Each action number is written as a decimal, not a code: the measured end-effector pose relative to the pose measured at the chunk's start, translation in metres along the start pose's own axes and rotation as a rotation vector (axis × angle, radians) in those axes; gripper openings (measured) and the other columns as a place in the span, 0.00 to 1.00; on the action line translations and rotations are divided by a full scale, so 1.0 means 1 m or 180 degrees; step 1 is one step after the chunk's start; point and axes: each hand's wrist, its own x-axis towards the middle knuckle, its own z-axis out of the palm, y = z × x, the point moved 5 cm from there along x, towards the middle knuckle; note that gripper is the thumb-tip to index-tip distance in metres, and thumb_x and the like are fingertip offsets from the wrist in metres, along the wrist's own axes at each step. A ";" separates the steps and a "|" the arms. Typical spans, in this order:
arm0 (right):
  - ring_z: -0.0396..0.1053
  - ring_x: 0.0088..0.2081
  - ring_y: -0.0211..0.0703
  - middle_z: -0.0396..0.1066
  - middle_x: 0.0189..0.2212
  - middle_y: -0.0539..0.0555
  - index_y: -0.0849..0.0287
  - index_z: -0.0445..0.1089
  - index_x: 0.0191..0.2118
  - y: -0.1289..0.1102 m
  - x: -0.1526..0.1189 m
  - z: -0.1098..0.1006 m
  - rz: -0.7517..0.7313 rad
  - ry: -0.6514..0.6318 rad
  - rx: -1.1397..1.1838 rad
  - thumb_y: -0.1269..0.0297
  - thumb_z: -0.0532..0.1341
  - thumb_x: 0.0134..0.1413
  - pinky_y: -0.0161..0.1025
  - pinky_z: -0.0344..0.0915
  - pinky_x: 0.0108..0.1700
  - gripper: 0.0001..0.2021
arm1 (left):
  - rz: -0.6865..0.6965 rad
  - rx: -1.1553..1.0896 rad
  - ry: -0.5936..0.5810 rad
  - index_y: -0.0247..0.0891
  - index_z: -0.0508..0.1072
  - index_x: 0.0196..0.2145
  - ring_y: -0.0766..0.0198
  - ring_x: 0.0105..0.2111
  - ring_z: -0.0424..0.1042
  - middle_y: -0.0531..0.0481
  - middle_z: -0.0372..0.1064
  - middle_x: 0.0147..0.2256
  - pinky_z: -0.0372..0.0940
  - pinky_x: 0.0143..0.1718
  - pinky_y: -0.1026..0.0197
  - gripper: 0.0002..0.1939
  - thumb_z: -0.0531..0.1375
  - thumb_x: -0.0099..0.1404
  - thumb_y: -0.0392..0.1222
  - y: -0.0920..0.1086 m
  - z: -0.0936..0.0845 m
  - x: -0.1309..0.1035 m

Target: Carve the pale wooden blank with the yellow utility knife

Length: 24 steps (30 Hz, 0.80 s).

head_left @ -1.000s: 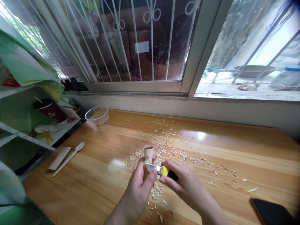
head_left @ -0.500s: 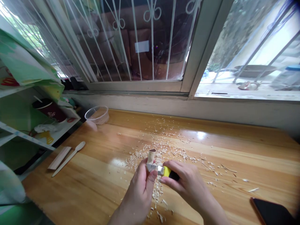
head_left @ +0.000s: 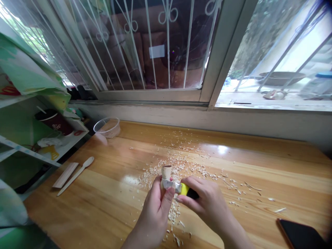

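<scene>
In the middle of the head view my left hand (head_left: pixel 158 207) is closed around a small piece of wood (head_left: pixel 166 172). Its pale, shaved upper end stands up from my fingers with a dark top face; the lower part is hidden in my grip. My right hand (head_left: pixel 204 197) grips the yellow and black handle of a knife (head_left: pixel 184 189). The knife's silvery front part lies across the wood, beside my left thumb. Its edge cannot be made out. Wood shavings (head_left: pixel 173 214) lie on the table below and beyond both hands.
A wooden spoon (head_left: pixel 77 174) and a flat wooden strip (head_left: pixel 65 175) lie at the left of the table (head_left: pixel 109 200). Behind them stands a clear plastic bowl (head_left: pixel 107 128). At the lower right rests a phone (head_left: pixel 302 233). Shelves (head_left: pixel 68 140) border the left side.
The piece of wood has turned in my left hand, its top end shifting slightly left and showing from another side. Both hands keep almost the same place.
</scene>
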 end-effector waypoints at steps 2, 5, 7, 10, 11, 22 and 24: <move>0.61 0.21 0.35 0.67 0.20 0.49 0.56 0.68 0.29 0.004 -0.002 0.003 0.0127 -0.0326 0.0274 0.42 0.50 0.58 0.33 0.53 0.23 0.23 | 0.0009 0.0071 -0.0041 0.38 0.66 0.46 0.59 0.36 0.68 0.45 0.70 0.35 0.61 0.37 0.61 0.22 0.55 0.62 0.57 -0.001 -0.001 -0.002; 0.62 0.21 0.35 0.67 0.21 0.49 0.56 0.68 0.29 0.006 -0.003 0.004 0.0212 -0.0457 0.0312 0.42 0.50 0.57 0.33 0.53 0.23 0.23 | 0.0080 0.0295 -0.0079 0.38 0.64 0.48 0.56 0.42 0.68 0.42 0.69 0.41 0.59 0.44 0.58 0.21 0.53 0.64 0.55 0.000 -0.002 -0.002; 0.61 0.20 0.35 0.67 0.20 0.49 0.56 0.68 0.29 0.006 -0.002 0.003 0.0167 -0.0305 0.0095 0.41 0.49 0.58 0.34 0.53 0.23 0.23 | 0.0113 0.0508 -0.0083 0.38 0.63 0.48 0.55 0.42 0.67 0.42 0.69 0.41 0.59 0.44 0.57 0.20 0.52 0.65 0.54 0.000 -0.002 -0.001; 0.62 0.20 0.36 0.67 0.20 0.49 0.56 0.67 0.27 0.002 0.000 0.001 0.0006 0.0087 -0.0360 0.40 0.47 0.58 0.34 0.52 0.23 0.26 | 0.0163 0.0670 0.0029 0.39 0.65 0.43 0.57 0.38 0.68 0.45 0.70 0.37 0.60 0.40 0.58 0.16 0.51 0.66 0.53 0.001 -0.003 0.003; 0.62 0.20 0.36 0.67 0.20 0.50 0.56 0.67 0.27 0.001 0.001 0.001 -0.0038 0.0194 -0.0478 0.39 0.47 0.58 0.35 0.52 0.23 0.26 | 0.0191 0.0638 0.0094 0.39 0.65 0.42 0.58 0.36 0.68 0.46 0.70 0.35 0.60 0.39 0.58 0.15 0.51 0.66 0.53 0.001 -0.003 0.004; 0.61 0.22 0.35 0.65 0.21 0.48 0.57 0.66 0.30 0.018 -0.002 0.012 0.0377 -0.0489 0.0291 0.42 0.49 0.58 0.33 0.54 0.25 0.23 | -0.0287 -0.0410 -0.0515 0.38 0.60 0.39 0.74 0.20 0.50 0.60 0.53 0.24 0.49 0.21 0.69 0.18 0.56 0.62 0.55 -0.014 0.005 0.011; 0.60 0.23 0.35 0.65 0.21 0.48 0.57 0.66 0.29 0.020 -0.003 0.015 0.0428 -0.0660 0.0392 0.42 0.50 0.58 0.33 0.53 0.25 0.22 | -0.0363 -0.0562 -0.0569 0.39 0.59 0.41 0.75 0.19 0.49 0.61 0.55 0.24 0.48 0.19 0.70 0.20 0.57 0.61 0.56 -0.015 0.006 0.012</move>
